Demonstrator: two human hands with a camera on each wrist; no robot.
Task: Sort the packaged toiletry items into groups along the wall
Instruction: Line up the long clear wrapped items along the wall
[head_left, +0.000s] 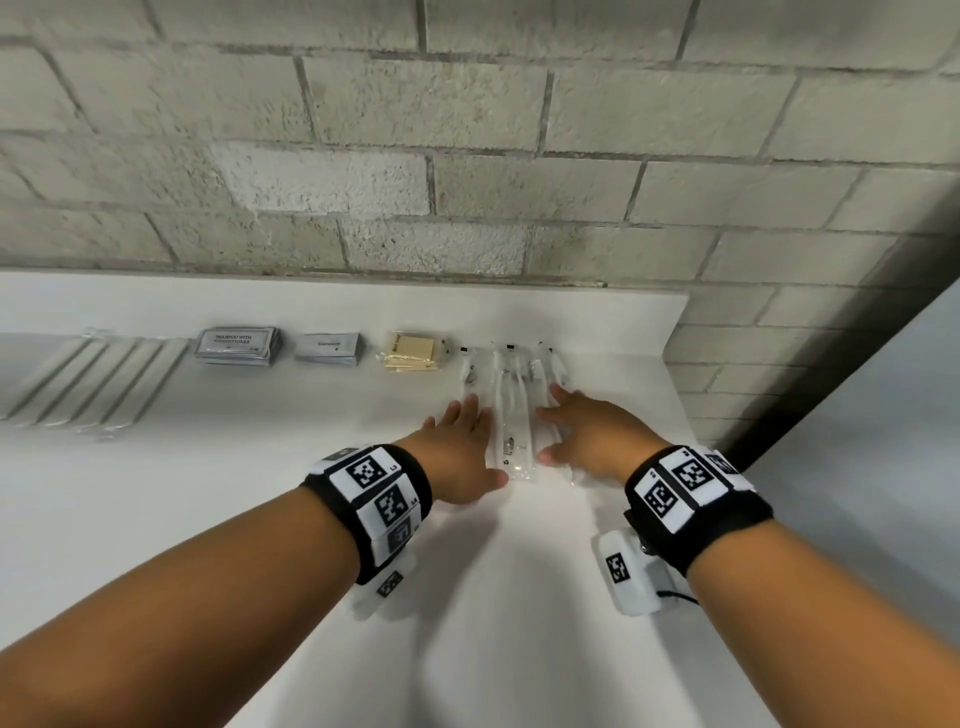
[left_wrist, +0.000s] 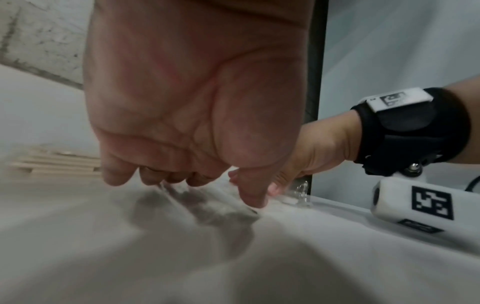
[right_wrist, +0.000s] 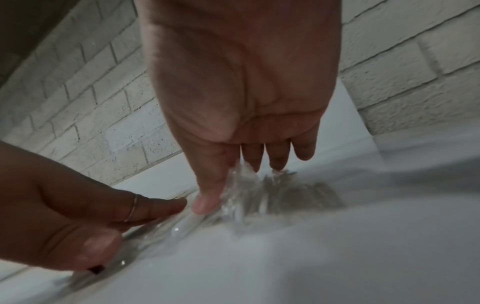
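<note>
Several clear-wrapped toothbrush packets (head_left: 511, 410) lie side by side on the white counter (head_left: 260, 493), near its right end. My left hand (head_left: 462, 447) lies flat against the left side of the packets, fingers straight. My right hand (head_left: 582, 431) rests on the right side of them, fingers stretched over the crinkled plastic (right_wrist: 244, 185). In the left wrist view my left hand (left_wrist: 182, 181) hovers just over the counter with its fingertips down. Along the wall to the left sit tan soap packets (head_left: 413, 351), a grey toothpaste stack (head_left: 328, 348) and a grey shampoo stack (head_left: 238, 345).
Long white wrapped packets (head_left: 88, 384) lie in a row at the far left. A grey brick wall (head_left: 467, 156) backs the counter. The counter ends at a right edge (head_left: 680, 364), beyond which a dark post (head_left: 831, 322) stands beside a pale panel.
</note>
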